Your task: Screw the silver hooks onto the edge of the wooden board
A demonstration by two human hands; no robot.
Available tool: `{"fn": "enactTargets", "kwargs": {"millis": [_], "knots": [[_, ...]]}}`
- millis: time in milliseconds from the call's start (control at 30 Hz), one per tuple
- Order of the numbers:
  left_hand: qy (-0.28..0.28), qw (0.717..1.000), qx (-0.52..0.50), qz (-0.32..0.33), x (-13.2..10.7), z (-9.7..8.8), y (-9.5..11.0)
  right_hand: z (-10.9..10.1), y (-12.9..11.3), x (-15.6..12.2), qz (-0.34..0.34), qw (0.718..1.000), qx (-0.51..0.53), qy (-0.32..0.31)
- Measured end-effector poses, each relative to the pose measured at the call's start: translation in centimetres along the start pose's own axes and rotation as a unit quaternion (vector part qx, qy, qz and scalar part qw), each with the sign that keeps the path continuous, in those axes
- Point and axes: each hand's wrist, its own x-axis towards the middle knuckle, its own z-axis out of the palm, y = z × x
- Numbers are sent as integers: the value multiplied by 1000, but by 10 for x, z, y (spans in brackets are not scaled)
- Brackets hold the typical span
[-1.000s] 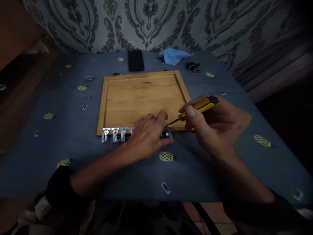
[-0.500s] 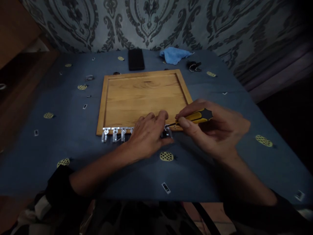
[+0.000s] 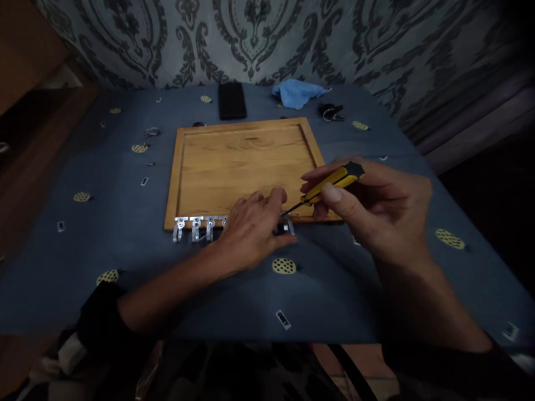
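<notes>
Working beneath a wall [image 3: 251, 39] papered in grey damask scrolls, we are leaning over a table draped in a matte blue cloth [image 3: 125, 245] dotted with yellow perforated ovals. Lying flat at its centre is a square wooden board [image 3: 242, 161], honey-coloured, smooth-grained, with a raised rim around a recessed panel.

We are laying our left hand [image 3: 251, 234] palm-down over the board's near edge, with the fingers loosely spread and nothing gripped, and it is covering part of a row of small shiny metal hooks [image 3: 195, 227] fixed along that edge. We are closing our right hand [image 3: 376, 206] around a screwdriver [image 3: 336, 178] just right of it, pinching the yellow-and-black handle between thumb and fingers. The thin dark shaft is slanting down and left, and its tip is meeting the rightmost hook [image 3: 285, 226] beside our left thumb.

Along the far edge, a flat black rectangular phone [image 3: 232, 100], a crumpled soft blue rag [image 3: 297, 93] and a small dark bunch of keys [image 3: 331, 112] are resting well apart from our hands.
</notes>
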Motion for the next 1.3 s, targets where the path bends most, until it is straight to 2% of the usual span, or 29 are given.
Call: {"fn": "enactTargets", "kwargs": {"millis": [233, 467, 533, 767, 833, 967, 1200, 1300], "knots": [[0, 1000, -4, -1, 0, 0, 0, -1, 4, 2, -47, 995, -89, 16], [-12, 1000, -4, -10, 0, -3, 3, 10, 13, -6, -55, 981, -116, 143], [-14, 1000, -5, -15, 1, -3, 4, 13, 11, -5, -57, 976, -134, 160], [-10, 1000, -4, -17, 0, -3, 3, 10, 2, -2, 0, 996, -46, 81], [-10, 1000, -1, -16, 0, -3, 3, 9, 0, -3, -4, 995, -37, 91], [-19, 1000, 2, -20, 1, -3, 3, 8, 0, -6, -40, 983, -23, 177], [-15, 1000, 0, -15, 0, -3, 3, 8, 4, -4, -38, 991, -53, 121], [-14, 1000, -2, -16, 0, -2, 3, 9, 3, -4, -30, 991, -55, 115]]}}
